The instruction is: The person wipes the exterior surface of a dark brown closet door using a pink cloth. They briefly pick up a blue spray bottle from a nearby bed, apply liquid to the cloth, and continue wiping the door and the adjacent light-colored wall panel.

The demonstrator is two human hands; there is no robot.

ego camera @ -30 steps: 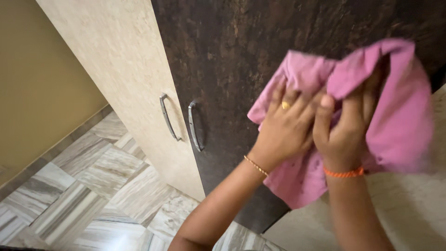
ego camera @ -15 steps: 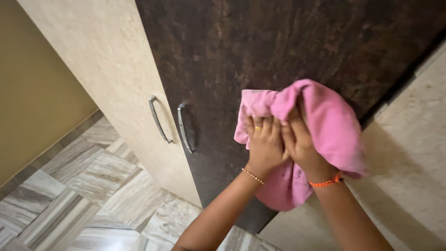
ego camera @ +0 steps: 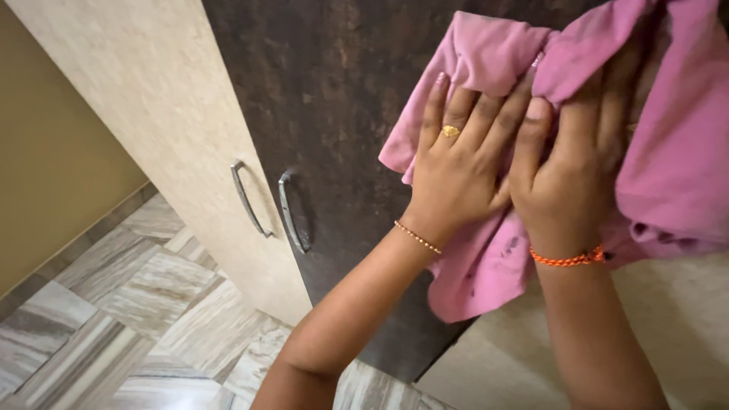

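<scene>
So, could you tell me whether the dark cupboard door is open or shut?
Shut: the dark cupboard door sits flush beside the beige door, handles side by side.

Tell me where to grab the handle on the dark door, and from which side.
Grip the dark door's handle around its middle, where the curved metal bar bows out from the panel and leaves a finger gap. Come from its right side: the beige door's handle sits close on the left. The left hand, pressing the pink cloth, is nearer.

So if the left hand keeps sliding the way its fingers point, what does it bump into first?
Probably just more of the pink cloth bunched above the left hand; past that only the dark cupboard door shows. Depth is hard to judge.
</scene>
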